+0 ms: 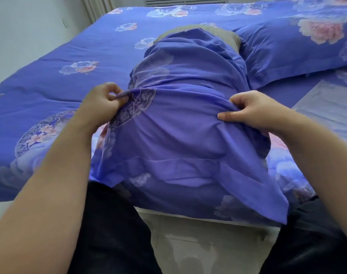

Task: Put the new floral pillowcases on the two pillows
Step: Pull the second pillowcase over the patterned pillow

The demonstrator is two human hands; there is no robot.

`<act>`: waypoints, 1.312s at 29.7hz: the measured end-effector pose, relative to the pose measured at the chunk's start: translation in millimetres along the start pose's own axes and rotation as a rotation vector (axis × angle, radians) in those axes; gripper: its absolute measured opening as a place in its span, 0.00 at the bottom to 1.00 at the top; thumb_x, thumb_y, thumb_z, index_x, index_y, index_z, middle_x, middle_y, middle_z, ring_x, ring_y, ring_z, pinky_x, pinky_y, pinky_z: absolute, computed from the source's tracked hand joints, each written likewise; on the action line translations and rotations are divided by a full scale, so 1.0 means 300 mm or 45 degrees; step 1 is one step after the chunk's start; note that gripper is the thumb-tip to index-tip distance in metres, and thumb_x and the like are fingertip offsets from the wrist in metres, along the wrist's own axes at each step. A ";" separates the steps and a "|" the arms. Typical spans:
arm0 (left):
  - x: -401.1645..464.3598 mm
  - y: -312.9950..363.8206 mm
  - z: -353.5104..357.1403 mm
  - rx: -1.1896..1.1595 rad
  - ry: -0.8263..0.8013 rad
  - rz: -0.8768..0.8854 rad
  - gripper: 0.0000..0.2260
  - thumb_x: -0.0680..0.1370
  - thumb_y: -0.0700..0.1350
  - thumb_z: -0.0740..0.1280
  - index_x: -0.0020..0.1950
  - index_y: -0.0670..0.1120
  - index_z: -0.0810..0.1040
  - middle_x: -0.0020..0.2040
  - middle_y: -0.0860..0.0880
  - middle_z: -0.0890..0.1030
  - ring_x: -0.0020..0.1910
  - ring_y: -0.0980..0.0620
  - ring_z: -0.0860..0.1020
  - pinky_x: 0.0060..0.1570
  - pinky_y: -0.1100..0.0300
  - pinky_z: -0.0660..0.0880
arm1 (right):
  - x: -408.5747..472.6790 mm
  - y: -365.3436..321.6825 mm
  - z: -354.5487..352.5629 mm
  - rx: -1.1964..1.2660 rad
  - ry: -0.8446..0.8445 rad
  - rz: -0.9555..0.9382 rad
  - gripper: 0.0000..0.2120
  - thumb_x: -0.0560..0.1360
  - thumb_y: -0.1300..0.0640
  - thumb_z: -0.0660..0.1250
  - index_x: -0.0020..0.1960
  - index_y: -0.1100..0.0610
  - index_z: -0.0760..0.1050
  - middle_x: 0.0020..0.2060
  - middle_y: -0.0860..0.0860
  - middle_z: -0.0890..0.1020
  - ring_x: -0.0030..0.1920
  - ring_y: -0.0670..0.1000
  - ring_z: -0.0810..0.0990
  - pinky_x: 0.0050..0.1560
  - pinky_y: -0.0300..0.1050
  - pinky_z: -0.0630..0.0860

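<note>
Left hand point(103, 102) and right hand point(253, 109) each pinch a side of the floral pillowcase point(180, 119), likely to drag it along the pillow point(224, 35) lying on the bed point(69, 56), far end still bare; second cased pillow point(291, 48) lies just beside.

No readable text, labels, brands, numbers or signs anywhere in the head view. The fabrics carry printed flowers and ornament only, no lettering.
</note>
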State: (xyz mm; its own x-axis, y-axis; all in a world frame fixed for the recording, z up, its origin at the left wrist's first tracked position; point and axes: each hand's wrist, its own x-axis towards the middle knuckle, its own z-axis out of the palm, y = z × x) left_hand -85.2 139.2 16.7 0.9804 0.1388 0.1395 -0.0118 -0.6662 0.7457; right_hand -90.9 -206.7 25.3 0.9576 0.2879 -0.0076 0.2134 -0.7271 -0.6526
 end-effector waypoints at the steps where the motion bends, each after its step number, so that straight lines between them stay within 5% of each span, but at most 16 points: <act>1: 0.010 0.020 0.029 -0.058 0.127 0.014 0.09 0.76 0.47 0.67 0.37 0.50 0.72 0.32 0.45 0.76 0.31 0.51 0.68 0.31 0.58 0.63 | -0.003 0.004 0.012 -0.005 0.065 -0.005 0.22 0.72 0.49 0.71 0.30 0.56 0.61 0.26 0.49 0.62 0.27 0.45 0.59 0.29 0.42 0.56; 3: 0.032 0.069 0.064 -0.309 0.056 -0.023 0.09 0.79 0.47 0.63 0.38 0.50 0.72 0.31 0.50 0.73 0.28 0.56 0.69 0.27 0.62 0.65 | 0.000 0.018 0.028 0.039 0.167 0.035 0.19 0.75 0.49 0.67 0.31 0.56 0.65 0.25 0.49 0.64 0.25 0.45 0.60 0.27 0.41 0.58; 5: 0.050 0.091 0.076 -0.515 -0.254 -0.110 0.08 0.81 0.47 0.62 0.44 0.49 0.77 0.37 0.50 0.79 0.33 0.57 0.75 0.34 0.63 0.72 | 0.013 0.042 0.028 0.147 0.207 0.123 0.17 0.77 0.49 0.64 0.34 0.57 0.69 0.26 0.50 0.67 0.28 0.47 0.64 0.28 0.41 0.62; 8: 0.053 0.063 0.042 -0.378 -0.531 -0.243 0.16 0.75 0.58 0.67 0.48 0.45 0.82 0.42 0.48 0.83 0.38 0.54 0.79 0.39 0.62 0.76 | 0.025 0.058 0.030 0.235 0.187 0.156 0.19 0.79 0.48 0.62 0.41 0.65 0.70 0.30 0.54 0.67 0.26 0.46 0.64 0.23 0.39 0.63; 11: 0.041 0.010 -0.032 -0.083 -0.736 -0.224 0.30 0.61 0.66 0.74 0.47 0.42 0.80 0.42 0.44 0.80 0.40 0.51 0.76 0.44 0.55 0.71 | 0.030 0.055 0.043 0.088 0.222 0.043 0.20 0.78 0.49 0.62 0.39 0.66 0.68 0.30 0.53 0.67 0.28 0.45 0.63 0.30 0.42 0.63; 13: 0.025 -0.019 -0.067 0.050 -0.701 -0.254 0.28 0.59 0.61 0.75 0.47 0.40 0.79 0.41 0.43 0.79 0.40 0.50 0.76 0.46 0.52 0.72 | 0.018 0.055 0.041 0.087 0.185 0.020 0.19 0.76 0.48 0.65 0.35 0.61 0.68 0.28 0.50 0.67 0.27 0.44 0.63 0.29 0.40 0.62; 17: -0.001 -0.034 -0.031 0.312 -0.307 -0.168 0.08 0.70 0.47 0.69 0.35 0.43 0.76 0.31 0.45 0.76 0.33 0.46 0.73 0.40 0.55 0.73 | -0.012 0.062 0.027 0.210 0.053 0.063 0.17 0.73 0.49 0.70 0.41 0.63 0.73 0.30 0.52 0.71 0.31 0.47 0.66 0.32 0.41 0.63; 20: -0.019 -0.032 -0.015 0.830 -0.250 -0.199 0.13 0.72 0.50 0.66 0.35 0.41 0.77 0.36 0.41 0.80 0.39 0.43 0.79 0.41 0.54 0.74 | -0.017 0.052 0.039 0.188 0.093 0.031 0.15 0.73 0.50 0.70 0.41 0.63 0.74 0.29 0.50 0.72 0.29 0.44 0.66 0.29 0.35 0.63; 22: -0.028 -0.057 -0.031 0.858 -0.351 -0.285 0.14 0.72 0.49 0.66 0.35 0.40 0.78 0.35 0.41 0.81 0.39 0.42 0.80 0.42 0.53 0.76 | -0.020 0.049 0.046 0.190 0.108 0.040 0.14 0.73 0.51 0.71 0.40 0.61 0.75 0.28 0.49 0.72 0.27 0.43 0.66 0.28 0.34 0.63; 25: -0.034 -0.110 -0.040 0.628 -0.290 -0.263 0.12 0.70 0.46 0.65 0.32 0.38 0.76 0.30 0.41 0.77 0.33 0.44 0.75 0.40 0.52 0.75 | -0.028 0.040 0.043 0.122 0.128 0.117 0.14 0.72 0.50 0.72 0.38 0.60 0.76 0.28 0.50 0.73 0.30 0.47 0.68 0.32 0.42 0.65; 29: -0.029 -0.122 0.016 -0.338 0.035 -0.445 0.11 0.73 0.39 0.61 0.29 0.44 0.71 0.21 0.51 0.69 0.22 0.53 0.66 0.25 0.65 0.62 | -0.054 0.000 0.052 -0.581 0.181 0.256 0.22 0.75 0.39 0.61 0.39 0.57 0.76 0.34 0.54 0.79 0.35 0.55 0.75 0.38 0.48 0.72; 32: -0.033 -0.098 0.046 -0.762 -0.097 -0.585 0.12 0.76 0.40 0.59 0.33 0.47 0.70 0.22 0.52 0.72 0.24 0.54 0.69 0.25 0.63 0.63 | -0.057 -0.004 0.100 -0.776 0.225 0.227 0.21 0.80 0.44 0.54 0.48 0.59 0.76 0.48 0.60 0.80 0.46 0.62 0.77 0.40 0.49 0.67; 35: -0.056 -0.051 0.071 -1.006 -0.399 -0.516 0.09 0.78 0.41 0.58 0.41 0.44 0.76 0.31 0.50 0.80 0.31 0.55 0.77 0.33 0.63 0.73 | -0.043 0.038 0.120 -0.375 0.357 0.184 0.15 0.80 0.53 0.56 0.48 0.64 0.75 0.49 0.65 0.80 0.50 0.62 0.78 0.41 0.49 0.63; 37: -0.065 -0.043 0.073 -0.985 -0.552 -0.417 0.05 0.75 0.41 0.63 0.45 0.42 0.77 0.35 0.48 0.82 0.34 0.54 0.79 0.35 0.64 0.75 | -0.041 0.075 0.117 0.246 0.472 0.207 0.13 0.80 0.55 0.59 0.45 0.62 0.77 0.40 0.58 0.81 0.44 0.53 0.78 0.41 0.46 0.69; 39: -0.043 -0.050 0.064 -0.874 -0.592 -0.332 0.05 0.71 0.43 0.68 0.44 0.43 0.80 0.39 0.47 0.82 0.37 0.53 0.79 0.37 0.61 0.75 | -0.048 0.092 0.086 0.937 0.355 0.314 0.11 0.79 0.53 0.62 0.43 0.58 0.78 0.33 0.50 0.82 0.35 0.47 0.79 0.36 0.40 0.76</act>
State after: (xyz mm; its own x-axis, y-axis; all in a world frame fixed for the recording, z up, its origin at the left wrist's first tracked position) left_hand -94.0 133.4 -8.7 0.9474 -0.1881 -0.2590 0.2552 -0.0444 0.9659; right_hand -103.6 -214.9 -12.2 0.9939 -0.0624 -0.0908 -0.0982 -0.1271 -0.9870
